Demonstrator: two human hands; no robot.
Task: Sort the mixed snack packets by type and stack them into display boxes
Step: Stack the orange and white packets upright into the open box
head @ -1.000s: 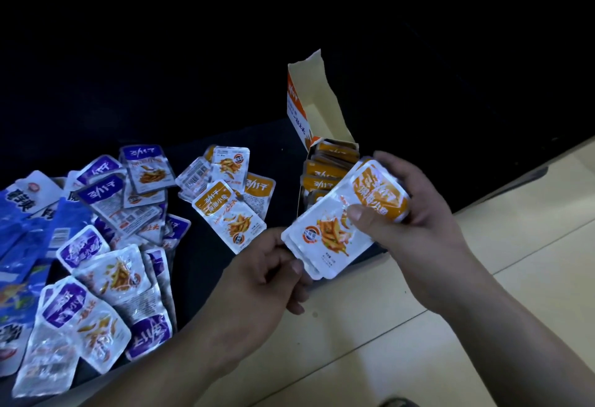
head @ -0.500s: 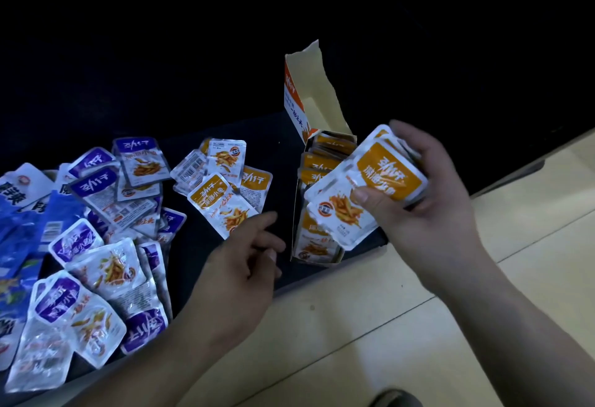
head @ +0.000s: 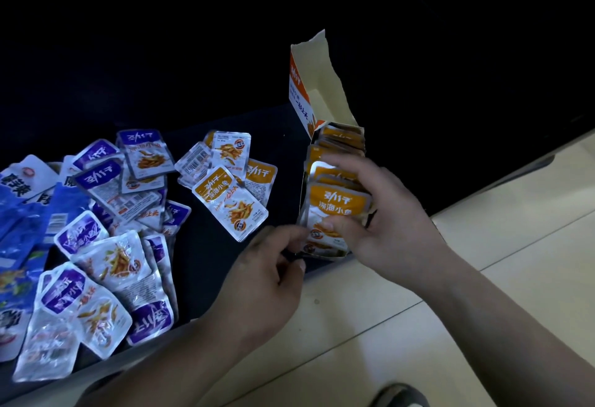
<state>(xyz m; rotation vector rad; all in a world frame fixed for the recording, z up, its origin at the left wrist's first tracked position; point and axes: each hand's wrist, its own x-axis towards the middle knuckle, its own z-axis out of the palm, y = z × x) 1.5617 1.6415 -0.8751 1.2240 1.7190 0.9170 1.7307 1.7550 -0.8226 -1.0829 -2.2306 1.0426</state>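
Note:
An orange-and-white display box [head: 301,91] stands open on a dark mat [head: 206,245], its flap raised, with a row of orange snack packets inside. My right hand [head: 383,213] grips a small stack of orange packets [head: 336,207] at the box's near end, fingers over the top and thumb on the front. At the box's near-left corner sits my left hand [head: 267,271], fingers curled and fingertips touching the edge; whether it pinches the box is unclear. Several loose orange packets [head: 230,200] lie left of the box. Purple packets [head: 96,245] are heaped further left.
Blue packets [head: 19,213] lie at the far left edge. The mat ends at a pale tiled floor [head: 418,326] under my forearms. A dark shoe tip [head: 399,397] shows at the bottom. The background beyond the mat is black.
My right hand has carried the orange stack down from above the box into its near end. My left hand let go of that stack and moved right to the box's front corner.

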